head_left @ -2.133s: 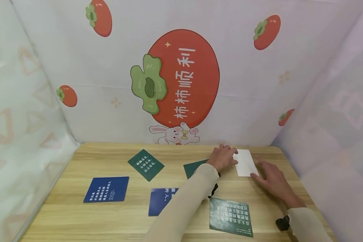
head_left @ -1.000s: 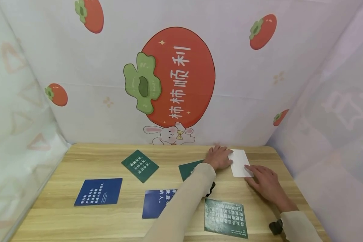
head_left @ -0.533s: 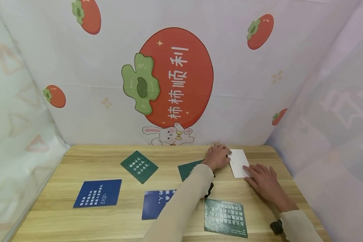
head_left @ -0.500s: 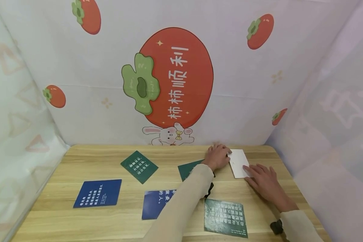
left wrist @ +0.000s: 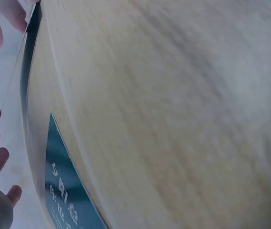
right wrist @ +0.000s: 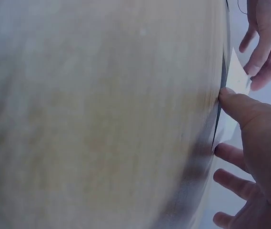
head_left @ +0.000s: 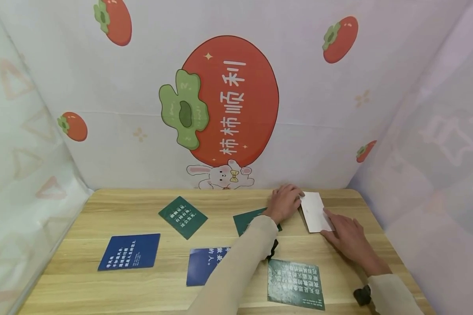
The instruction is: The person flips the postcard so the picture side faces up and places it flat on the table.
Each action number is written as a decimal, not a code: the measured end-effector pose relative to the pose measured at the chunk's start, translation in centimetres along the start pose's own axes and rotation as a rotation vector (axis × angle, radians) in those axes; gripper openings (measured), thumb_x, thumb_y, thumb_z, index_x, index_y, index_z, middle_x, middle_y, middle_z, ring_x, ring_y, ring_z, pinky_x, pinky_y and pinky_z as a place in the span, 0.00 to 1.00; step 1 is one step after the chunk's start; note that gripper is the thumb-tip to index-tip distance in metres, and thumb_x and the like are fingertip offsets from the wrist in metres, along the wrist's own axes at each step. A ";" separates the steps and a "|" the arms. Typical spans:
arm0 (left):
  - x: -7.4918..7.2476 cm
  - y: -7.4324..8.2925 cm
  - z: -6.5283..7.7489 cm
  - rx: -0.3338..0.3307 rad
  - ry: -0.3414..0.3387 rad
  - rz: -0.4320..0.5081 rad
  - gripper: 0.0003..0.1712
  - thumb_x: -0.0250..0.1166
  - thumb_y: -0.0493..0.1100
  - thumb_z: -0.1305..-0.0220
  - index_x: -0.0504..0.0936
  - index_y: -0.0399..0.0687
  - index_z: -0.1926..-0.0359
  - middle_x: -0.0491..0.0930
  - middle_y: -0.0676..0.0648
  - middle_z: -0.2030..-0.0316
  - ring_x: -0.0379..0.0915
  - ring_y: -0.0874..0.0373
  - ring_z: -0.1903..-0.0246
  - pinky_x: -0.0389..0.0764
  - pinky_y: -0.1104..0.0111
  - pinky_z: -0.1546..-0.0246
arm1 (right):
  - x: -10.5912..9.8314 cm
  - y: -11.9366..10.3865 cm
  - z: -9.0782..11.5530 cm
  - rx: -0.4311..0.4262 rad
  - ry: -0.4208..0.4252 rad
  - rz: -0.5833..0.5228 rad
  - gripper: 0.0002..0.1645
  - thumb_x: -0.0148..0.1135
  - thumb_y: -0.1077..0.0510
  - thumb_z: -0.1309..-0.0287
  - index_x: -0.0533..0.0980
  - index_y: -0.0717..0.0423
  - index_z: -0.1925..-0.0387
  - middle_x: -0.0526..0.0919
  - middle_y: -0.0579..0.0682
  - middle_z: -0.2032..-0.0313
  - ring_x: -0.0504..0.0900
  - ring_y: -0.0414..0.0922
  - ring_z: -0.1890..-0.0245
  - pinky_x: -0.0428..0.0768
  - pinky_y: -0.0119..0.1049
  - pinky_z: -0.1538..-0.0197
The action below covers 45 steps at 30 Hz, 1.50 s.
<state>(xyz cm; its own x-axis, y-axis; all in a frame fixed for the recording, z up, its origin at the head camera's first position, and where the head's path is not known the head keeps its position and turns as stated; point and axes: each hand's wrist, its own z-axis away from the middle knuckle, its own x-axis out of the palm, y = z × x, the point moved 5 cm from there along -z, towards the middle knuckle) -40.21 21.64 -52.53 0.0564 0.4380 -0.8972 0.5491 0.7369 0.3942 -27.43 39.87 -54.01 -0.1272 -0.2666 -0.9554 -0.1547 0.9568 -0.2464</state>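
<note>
A white card (head_left: 314, 212) is at the back right of the table, its left edge tipped slightly up over a thin dark strip. My left hand (head_left: 284, 202) pinches its far left corner between thumb and index finger. At the near right corner, my right hand (head_left: 348, 236) grips the card with thumb and index finger, the other fingers spread behind. In the right wrist view, the card (right wrist: 237, 71) stretches between both hands and shows a dark underside. Partly under my left wrist lies a green card (head_left: 244, 221) with white writing.
Another green card (head_left: 183, 217) and a blue card (head_left: 130, 251) lie on the left of the wooden table (head_left: 114, 210). My left sleeve covers part of a second blue card (head_left: 201, 264). A glossy green card (head_left: 295, 284) lies nearer. A printed white cloth (head_left: 311, 153) rises behind.
My right hand has come in from the right to the white card, and its index finger has shifted from the card's face to its right edge. The card's left edge has tipped up slightly.
</note>
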 end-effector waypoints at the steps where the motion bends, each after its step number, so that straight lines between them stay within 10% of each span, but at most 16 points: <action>1: -0.2 0.0 0.0 0.014 0.019 0.006 0.13 0.62 0.50 0.17 0.86 0.68 0.39 0.81 0.62 0.33 0.73 0.63 0.30 0.74 0.64 0.31 | 0.0 0.1 0.0 0.004 0.001 -0.009 0.48 0.72 0.47 0.28 0.63 0.62 0.18 0.77 0.71 0.29 0.74 0.73 0.31 0.61 0.81 0.33; 11: -0.7 -0.1 -0.2 0.013 0.086 0.042 0.14 0.65 0.50 0.18 0.85 0.66 0.37 0.83 0.62 0.34 0.76 0.62 0.33 0.75 0.66 0.37 | -0.2 0.6 -0.4 0.023 0.042 -0.053 0.57 0.78 0.48 0.35 0.60 0.70 0.18 0.77 0.75 0.31 0.76 0.74 0.33 0.62 0.78 0.33; 19: -0.6 0.0 -0.2 0.004 0.080 0.052 0.16 0.65 0.50 0.18 0.83 0.66 0.35 0.83 0.62 0.35 0.77 0.62 0.34 0.75 0.66 0.38 | -0.5 1.5 -0.6 0.083 0.045 -0.133 0.57 0.83 0.45 0.42 0.66 0.67 0.22 0.85 0.55 0.63 0.81 0.57 0.57 0.52 0.84 0.33; 30: -0.9 -0.5 -0.2 -0.016 0.075 0.184 0.16 0.64 0.46 0.18 0.85 0.62 0.36 0.85 0.61 0.36 0.76 0.61 0.34 0.76 0.69 0.39 | -0.7 1.5 -0.6 0.070 0.004 -0.157 0.54 0.81 0.49 0.38 0.65 0.70 0.21 0.82 0.51 0.65 0.80 0.61 0.52 0.51 0.86 0.32; 38: -0.8 -1.1 -0.2 -0.033 0.078 0.171 0.17 0.64 0.46 0.18 0.85 0.61 0.34 0.86 0.61 0.39 0.78 0.62 0.36 0.77 0.68 0.40 | -1.3 1.7 -0.3 0.059 0.010 -0.277 0.32 0.77 0.55 0.33 0.79 0.68 0.34 0.86 0.49 0.63 0.84 0.53 0.55 0.79 0.60 0.43; 45: -1.0 -1.3 0.1 -0.093 0.084 0.183 0.21 0.66 0.48 0.19 0.81 0.61 0.30 0.88 0.60 0.42 0.80 0.62 0.38 0.77 0.67 0.41 | -1.1 2.8 0.3 0.177 -0.021 -0.362 0.21 0.72 0.48 0.27 0.81 0.62 0.49 0.88 0.54 0.59 0.87 0.69 0.43 0.83 0.67 0.40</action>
<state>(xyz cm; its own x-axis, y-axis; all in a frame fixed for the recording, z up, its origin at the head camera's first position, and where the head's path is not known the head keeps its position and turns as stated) -40.94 20.17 -52.17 0.0762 0.6073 -0.7908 0.4566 0.6838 0.5691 -27.42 42.83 -53.69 -0.0752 -0.5892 -0.8045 -0.0140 0.8073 -0.5900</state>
